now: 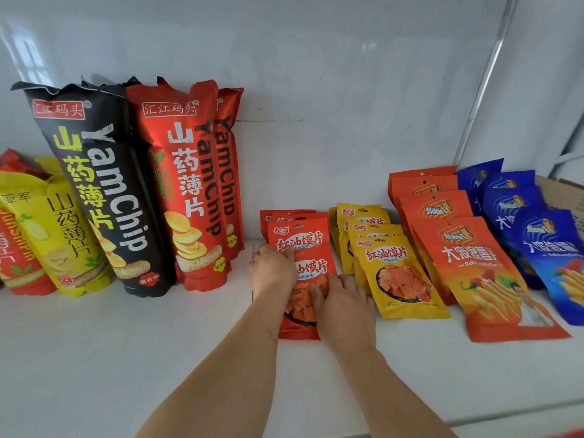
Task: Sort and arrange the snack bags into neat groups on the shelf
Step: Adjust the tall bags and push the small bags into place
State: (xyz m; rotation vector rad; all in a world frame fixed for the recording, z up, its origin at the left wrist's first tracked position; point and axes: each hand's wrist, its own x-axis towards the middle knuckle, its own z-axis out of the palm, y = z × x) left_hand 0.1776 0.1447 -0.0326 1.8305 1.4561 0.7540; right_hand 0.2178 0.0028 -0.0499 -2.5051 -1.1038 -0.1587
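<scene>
A row of several small red snack bags [301,240] lies overlapped on the white shelf [158,343], at its middle. My left hand [273,270] grips the left edge of the front red bag [303,311], thumb on top of it. The fingers of my right hand [343,308] lie straight on that bag's lower right part and press it down. To the right lie overlapped rows of small yellow bags [398,279], long orange bags [480,273] and blue bags [550,248].
At the left, tall black [104,184] and red [189,184] yam chip bags lean against the white back wall. Beside them lean yellow bags [63,232] and a red bag [15,248]. A cardboard box [562,191] shows at the far right.
</scene>
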